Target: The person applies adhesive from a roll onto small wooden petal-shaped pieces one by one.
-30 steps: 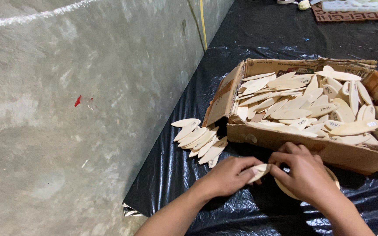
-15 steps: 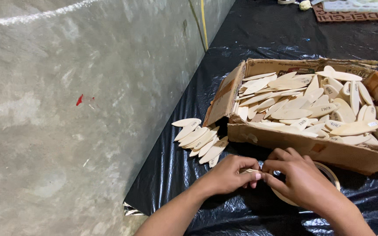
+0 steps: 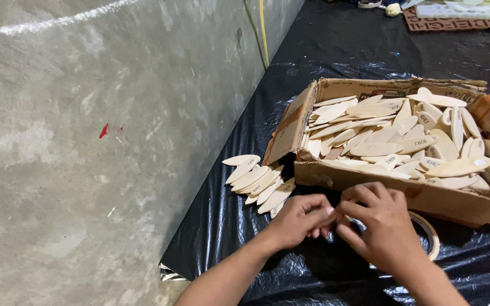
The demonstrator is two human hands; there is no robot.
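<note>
Both your hands, left hand (image 3: 299, 218) and right hand (image 3: 384, 224), pinch something hidden at lower centre; probably a light, stiff wooden piece, best pinched at its edges.

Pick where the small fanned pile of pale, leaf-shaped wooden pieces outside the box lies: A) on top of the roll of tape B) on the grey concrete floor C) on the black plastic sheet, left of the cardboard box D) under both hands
C: the fanned pile of pale leaf-shaped wooden pieces lies on the black plastic sheet, just left of the open brown cardboard box, apart from both hands.
</note>
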